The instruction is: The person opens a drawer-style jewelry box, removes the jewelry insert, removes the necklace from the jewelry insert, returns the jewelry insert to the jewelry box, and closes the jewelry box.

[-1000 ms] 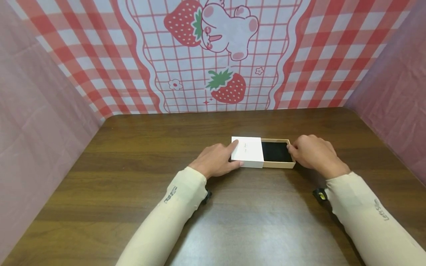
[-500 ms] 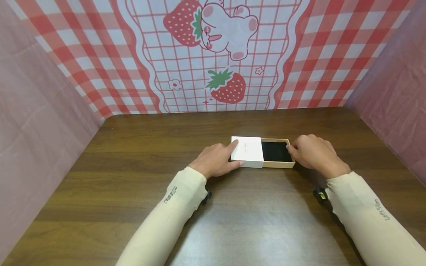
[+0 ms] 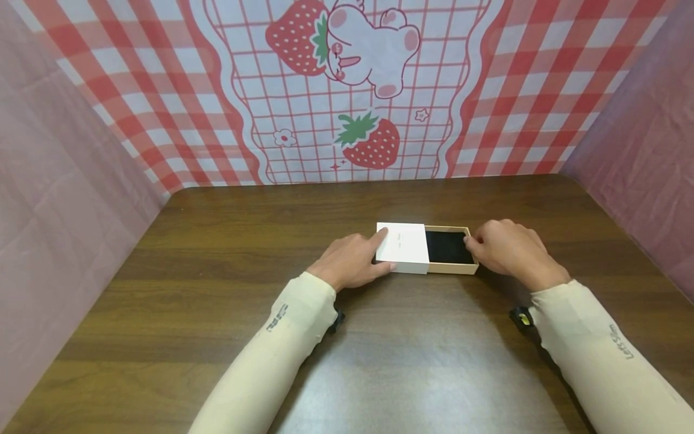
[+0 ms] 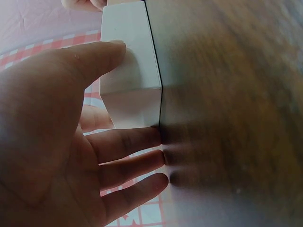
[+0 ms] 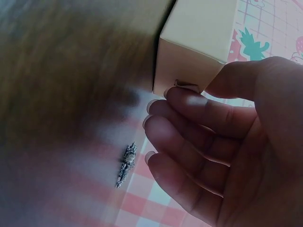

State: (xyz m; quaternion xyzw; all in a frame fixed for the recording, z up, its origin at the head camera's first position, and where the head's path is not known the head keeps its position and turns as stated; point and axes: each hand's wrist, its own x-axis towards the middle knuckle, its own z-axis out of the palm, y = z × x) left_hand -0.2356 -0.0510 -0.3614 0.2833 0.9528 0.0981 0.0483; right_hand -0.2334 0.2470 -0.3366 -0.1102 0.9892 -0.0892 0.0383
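A white box sleeve [image 3: 405, 248] with small print on top lies on the table, a kraft-coloured drawer [image 3: 453, 269] sticking out of its right side. Black padding [image 3: 449, 248] fills the drawer. My left hand [image 3: 351, 260] grips the sleeve's left end, thumb on the near side and index finger on top; in the left wrist view the other fingers rest against the tabletop. My right hand [image 3: 509, 250] pinches the drawer's right end wall between thumb and index finger, beside a small slot with a tab [image 5: 187, 86]. The sleeve hides the drawer's left part.
In the right wrist view, a small ornate silvery piece [image 5: 127, 165] lies on the table beyond my right fingers; the head view does not show it. The brown wooden table [image 3: 244, 223] ends at a checked strawberry cloth [image 3: 368, 138], with pink cloth at both sides.
The drawer has slid slightly left into the sleeve, with my right fingertips moving along with it. My left hand and the sleeve have stayed in place.
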